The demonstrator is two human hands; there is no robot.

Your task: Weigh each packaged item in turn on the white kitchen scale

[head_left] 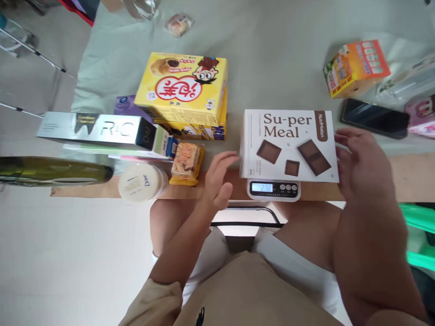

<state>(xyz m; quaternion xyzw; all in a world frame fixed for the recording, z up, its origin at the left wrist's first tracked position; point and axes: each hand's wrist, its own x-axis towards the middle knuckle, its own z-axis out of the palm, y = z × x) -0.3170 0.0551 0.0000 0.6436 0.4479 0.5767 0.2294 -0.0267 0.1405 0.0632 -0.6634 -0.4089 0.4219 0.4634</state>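
— On the surface, near your edge: what's at center?
— White "Su-per Meal" box, lying flat, printed face up, on the digital scale. Lit display shows on your side.
— Your left hand?
— By the box's left side, thumb and fingers apart. Contact too close to call.
— Your right hand?
— At the right side, fingers bent, blurred. Can't tell whether they grip.
— Nearby?
— Left of you: wrapped snack, Dove jar, yellow puff box. Right: black phone, orange carton behind it.
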